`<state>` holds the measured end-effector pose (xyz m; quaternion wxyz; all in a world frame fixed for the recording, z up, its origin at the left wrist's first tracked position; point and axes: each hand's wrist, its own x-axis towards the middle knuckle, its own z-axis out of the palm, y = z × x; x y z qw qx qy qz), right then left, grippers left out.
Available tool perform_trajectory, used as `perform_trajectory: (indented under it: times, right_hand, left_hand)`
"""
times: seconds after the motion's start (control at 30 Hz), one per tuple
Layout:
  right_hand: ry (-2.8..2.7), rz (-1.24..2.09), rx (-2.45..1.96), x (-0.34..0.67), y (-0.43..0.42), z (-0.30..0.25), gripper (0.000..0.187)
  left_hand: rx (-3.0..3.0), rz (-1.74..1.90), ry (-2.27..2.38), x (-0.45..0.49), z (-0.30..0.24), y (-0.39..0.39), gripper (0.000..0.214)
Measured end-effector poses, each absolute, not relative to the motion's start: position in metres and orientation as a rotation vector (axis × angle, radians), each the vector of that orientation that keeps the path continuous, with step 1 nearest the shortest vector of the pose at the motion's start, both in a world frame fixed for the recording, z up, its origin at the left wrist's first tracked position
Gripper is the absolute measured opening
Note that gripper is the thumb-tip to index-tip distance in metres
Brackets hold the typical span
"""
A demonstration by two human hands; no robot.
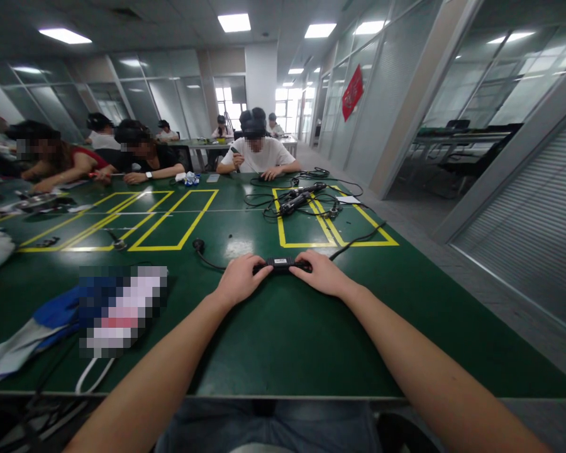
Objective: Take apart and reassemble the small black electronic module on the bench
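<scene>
A small black box-shaped device (pixel 281 263) with a label on top lies on the green table (pixel 283 340) in front of me. My left hand (pixel 239 279) grips its left end with curled fingers. Its right end is gripped by my right hand (pixel 323 274). One black cable runs from the device's left end to a round plug (pixel 199 245). Another cable (pixel 358 239) leaves from the right end toward the far right.
Yellow taped rectangles (pixel 170 220) mark the table. A tangle of black cables and tools (pixel 302 200) lies beyond the device. A blue and white cloth (pixel 38 333) sits at my left. Several people sit at the far and left sides. A floor aisle runs on the right.
</scene>
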<state>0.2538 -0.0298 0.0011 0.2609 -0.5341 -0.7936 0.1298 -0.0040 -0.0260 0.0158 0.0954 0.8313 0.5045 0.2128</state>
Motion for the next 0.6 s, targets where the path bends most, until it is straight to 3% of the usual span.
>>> perform_trajectory:
  times: [0.6]
  right_hand:
    - [-2.176,0.32,-1.566,0.2481,-0.0316,0.0069,0.04]
  left_hand:
    - [2.534,0.566,1.567,0.0026,0.0229,-0.0328,0.044]
